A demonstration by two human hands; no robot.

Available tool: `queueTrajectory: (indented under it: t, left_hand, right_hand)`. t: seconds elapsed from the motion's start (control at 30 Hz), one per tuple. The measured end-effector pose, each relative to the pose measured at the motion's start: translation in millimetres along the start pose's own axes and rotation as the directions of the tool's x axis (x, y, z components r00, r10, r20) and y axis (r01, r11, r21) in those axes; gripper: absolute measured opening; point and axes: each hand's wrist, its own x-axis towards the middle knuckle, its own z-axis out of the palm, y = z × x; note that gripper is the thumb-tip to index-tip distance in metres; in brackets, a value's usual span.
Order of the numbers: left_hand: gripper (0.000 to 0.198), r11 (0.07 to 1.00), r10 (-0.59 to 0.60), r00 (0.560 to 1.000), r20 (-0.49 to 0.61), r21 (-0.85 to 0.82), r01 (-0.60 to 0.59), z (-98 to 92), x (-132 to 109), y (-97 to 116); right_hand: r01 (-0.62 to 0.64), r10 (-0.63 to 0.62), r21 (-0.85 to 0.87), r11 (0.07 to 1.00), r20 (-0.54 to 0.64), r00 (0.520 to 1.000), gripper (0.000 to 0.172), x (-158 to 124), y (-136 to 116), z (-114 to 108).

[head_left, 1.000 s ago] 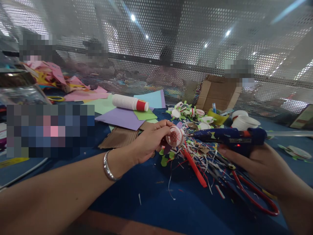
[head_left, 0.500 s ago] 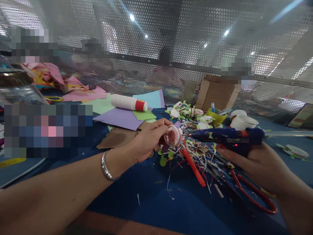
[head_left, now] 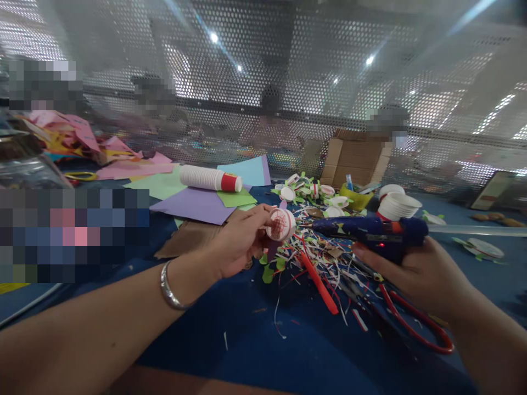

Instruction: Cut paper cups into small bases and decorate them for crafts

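One white disc with red pattern [head_left: 281, 224] pinched in the left hand [head_left: 236, 241], held above paper scraps [head_left: 325, 263], one blue glue gun [head_left: 370, 230] gripped by the right hand [head_left: 415, 271], nozzle beside the disc, two stacks of paper cups [head_left: 209, 178] [head_left: 397, 206] behind.

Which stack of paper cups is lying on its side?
The long stack of paper cups with the red-banded end, lying across the coloured paper sheets at the left. The shorter stack behind the blue glue gun stands tilted, not flat.

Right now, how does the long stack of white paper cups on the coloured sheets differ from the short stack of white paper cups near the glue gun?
The long stack of white paper cups lies on its side and ends in a red cup. The short stack of white paper cups stands upside down and is all white. Both are untouched by either hand.
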Motion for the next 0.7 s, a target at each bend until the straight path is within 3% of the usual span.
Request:
queueTrajectory:
  t: [0.13,0.4,0.7]
  left_hand:
    - [0.007,0.995,-0.083,0.996,-0.035,-0.054,0.081,-1.5,4,-1]
    - [0.005,0.991,-0.106,0.994,-0.025,-0.089,0.103,-0.8,4,-3]
    - [0.005,0.988,-0.100,0.995,0.010,-0.121,0.100,0.1,5,-4]
  right_hand:
    - [0.051,-0.052,-0.038,0.998,-0.024,0.998,0.034,-3,-1,1]
    - [0.188,-0.201,-0.157,0.970,-0.072,0.977,0.029,-7,6,9]
    - [0.188,-0.196,-0.155,0.970,-0.040,0.980,0.032,-8,8,9]
